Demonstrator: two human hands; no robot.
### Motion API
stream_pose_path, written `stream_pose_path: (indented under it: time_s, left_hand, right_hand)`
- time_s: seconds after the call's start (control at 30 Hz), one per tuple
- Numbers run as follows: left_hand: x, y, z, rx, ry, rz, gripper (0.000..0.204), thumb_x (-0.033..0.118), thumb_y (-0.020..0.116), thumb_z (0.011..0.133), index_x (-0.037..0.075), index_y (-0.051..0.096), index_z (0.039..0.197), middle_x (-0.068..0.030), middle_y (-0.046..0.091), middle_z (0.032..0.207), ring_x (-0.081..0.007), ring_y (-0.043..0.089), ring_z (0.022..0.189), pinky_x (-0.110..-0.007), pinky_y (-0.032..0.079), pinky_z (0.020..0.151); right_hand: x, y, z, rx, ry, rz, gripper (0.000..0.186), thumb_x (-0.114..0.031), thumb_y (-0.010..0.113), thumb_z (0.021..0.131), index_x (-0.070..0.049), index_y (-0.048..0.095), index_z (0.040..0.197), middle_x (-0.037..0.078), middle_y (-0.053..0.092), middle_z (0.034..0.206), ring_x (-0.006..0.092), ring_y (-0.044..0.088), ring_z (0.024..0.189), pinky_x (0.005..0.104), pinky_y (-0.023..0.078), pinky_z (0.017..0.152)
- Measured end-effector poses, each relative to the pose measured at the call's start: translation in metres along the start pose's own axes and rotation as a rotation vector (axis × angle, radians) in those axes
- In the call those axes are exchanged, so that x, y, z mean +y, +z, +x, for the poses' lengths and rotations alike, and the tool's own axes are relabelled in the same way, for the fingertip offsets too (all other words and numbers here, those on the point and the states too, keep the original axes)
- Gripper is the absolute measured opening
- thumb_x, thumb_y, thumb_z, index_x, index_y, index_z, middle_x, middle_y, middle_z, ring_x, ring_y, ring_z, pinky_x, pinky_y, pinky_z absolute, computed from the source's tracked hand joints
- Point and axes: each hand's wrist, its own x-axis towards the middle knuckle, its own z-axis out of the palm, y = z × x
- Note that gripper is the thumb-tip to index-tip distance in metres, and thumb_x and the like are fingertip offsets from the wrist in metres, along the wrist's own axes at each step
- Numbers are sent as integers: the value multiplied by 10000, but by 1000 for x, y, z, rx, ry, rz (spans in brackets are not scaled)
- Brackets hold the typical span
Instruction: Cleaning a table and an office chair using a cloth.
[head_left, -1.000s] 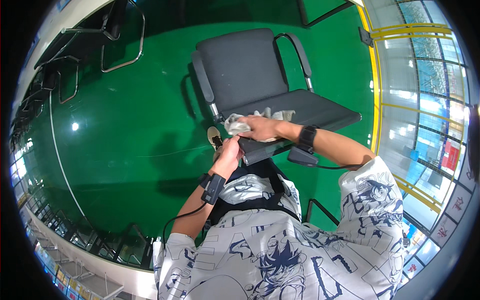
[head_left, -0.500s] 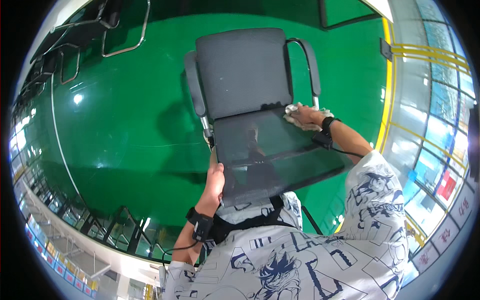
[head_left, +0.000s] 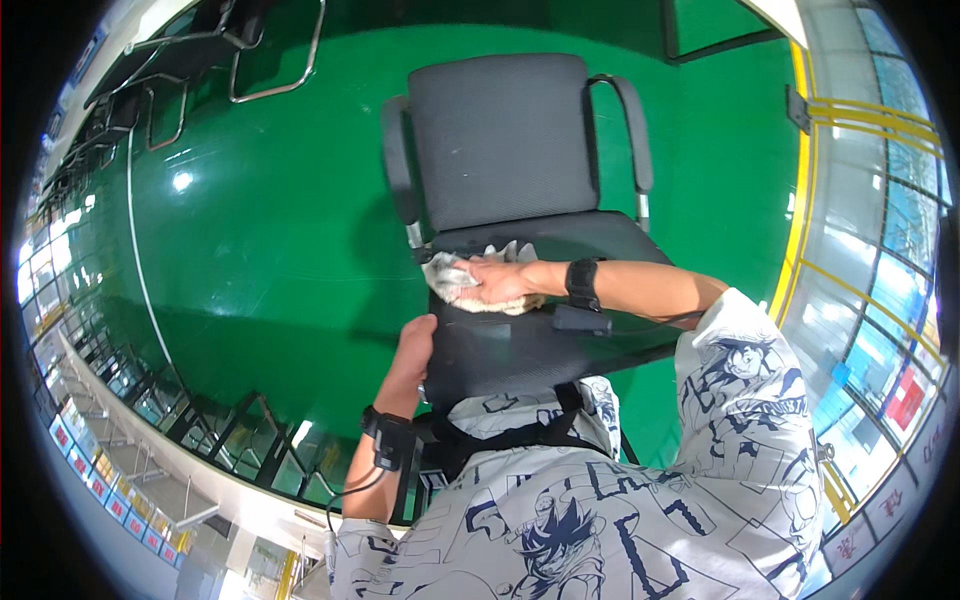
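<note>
A dark grey office chair stands in front of me, its backrest at the far side and its black seat toward me. My right hand presses a crumpled whitish cloth onto the left part of the seat, with the cloth bunched under and around the fingers. My left hand grips the seat's left edge near the front corner; its fingers are mostly hidden at the side. Padded armrests rise on both sides of the backrest.
Green glossy floor surrounds the chair. Metal-framed chairs line the far left. A yellow line runs along the right beside windows, with a yellow rail. Dark metal frames stand at the lower left.
My right hand has swept the cloth from the seat's rear right across to its left side. My left hand stays on the left edge. The view has shifted slightly.
</note>
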Motion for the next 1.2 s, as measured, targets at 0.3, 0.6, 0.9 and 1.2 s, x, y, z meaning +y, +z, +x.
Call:
stream_pose_path:
  time_s: [0.3, 0.6, 0.9, 1.2]
  left_hand:
    - [5, -15, 10, -142, 35, 12, 332, 203, 391, 931, -49, 604, 895, -108, 643, 801, -191, 621, 669, -302, 495, 607]
    - [-4, -13, 10, -117, 59, -65, 304, 182, 400, 932, -49, 595, 902, -100, 626, 852, -182, 601, 719, -316, 485, 666]
    - [18, 12, -8, 27, -46, -21, 301, 242, 443, 942, -21, 566, 1019, -102, 619, 850, -172, 609, 710, -290, 496, 638]
    - [13, 6, -26, -385, 173, -185, 374, 291, 464, 909, 14, 531, 1152, -100, 601, 1085, -211, 613, 941, -353, 499, 846]
  right_hand:
    - [45, -30, -193, 42, 237, -208, 641, -472, 492, 881, -130, 279, 1380, 237, 354, 1352, 389, 310, 1282, 471, 304, 1033]
    - [185, -92, -98, 83, 681, -284, 670, -530, 522, 832, -18, 382, 1243, 210, 536, 1191, 373, 539, 1072, 447, 458, 855]
    - [-7, -10, 37, -18, -61, 122, 467, -398, 522, 899, -53, 451, 1206, 105, 590, 1042, 201, 567, 914, 340, 458, 804]
    - [-110, 65, -152, 610, -227, -476, 532, -117, 645, 711, -147, 451, 1206, 123, 466, 976, 335, 475, 916, 422, 403, 786]
